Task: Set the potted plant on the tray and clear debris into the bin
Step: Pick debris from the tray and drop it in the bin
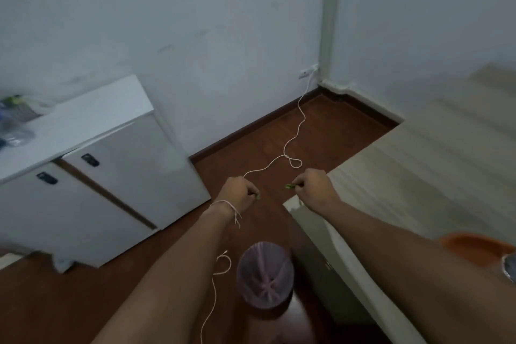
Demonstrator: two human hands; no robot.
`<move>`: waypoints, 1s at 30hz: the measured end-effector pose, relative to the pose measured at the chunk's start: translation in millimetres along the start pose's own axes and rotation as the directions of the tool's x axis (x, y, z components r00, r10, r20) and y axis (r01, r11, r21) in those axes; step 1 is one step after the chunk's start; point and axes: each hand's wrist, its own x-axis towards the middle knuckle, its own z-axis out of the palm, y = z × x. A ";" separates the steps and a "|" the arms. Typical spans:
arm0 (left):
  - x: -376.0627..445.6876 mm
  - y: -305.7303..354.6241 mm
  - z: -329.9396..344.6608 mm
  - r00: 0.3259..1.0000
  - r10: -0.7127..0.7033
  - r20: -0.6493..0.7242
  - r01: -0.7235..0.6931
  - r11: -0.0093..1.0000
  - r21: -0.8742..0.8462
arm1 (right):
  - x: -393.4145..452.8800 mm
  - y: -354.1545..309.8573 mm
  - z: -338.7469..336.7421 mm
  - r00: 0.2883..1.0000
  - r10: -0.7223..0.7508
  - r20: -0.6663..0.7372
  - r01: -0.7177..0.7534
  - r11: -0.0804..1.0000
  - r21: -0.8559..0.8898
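Observation:
My left hand [240, 193] is closed around a small green leaf scrap that peeks out at its fingertips [257, 197]. In my right hand [312, 186], the fingers pinch another green leaf piece [289, 186]. Both hands are stretched out over the brown floor, above and beyond the bin [264, 274], a round one lined with a pale purple bag that stands on the floor between my forearms. An orange tray [474, 246] shows at the right edge on the light table, partly hidden by my right arm. The potted plant is not in view.
A white cabinet [111, 165] with two doors stands at the left, with plastic bags on top. A white cable [293, 145] runs from a wall socket across the wooden floor. A light wooden table [418, 165] fills the right side.

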 end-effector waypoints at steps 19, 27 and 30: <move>-42.3 -104.7 40.7 0.978 -0.197 0.061 0.205 0.962 -0.179 | -4.3 -52.9 124.7 0.971 -0.090 0.221 0.096 0.995 -0.012; -37.7 -112.0 70.2 0.966 -0.246 0.083 0.259 0.929 -0.266 | -7.6 -37.5 158.3 0.954 -0.089 0.285 0.083 0.996 0.032; -36.6 -111.1 81.9 0.965 -0.238 0.109 0.260 0.924 -0.282 | -8.3 -28.3 171.2 0.951 -0.072 0.299 0.064 0.997 0.034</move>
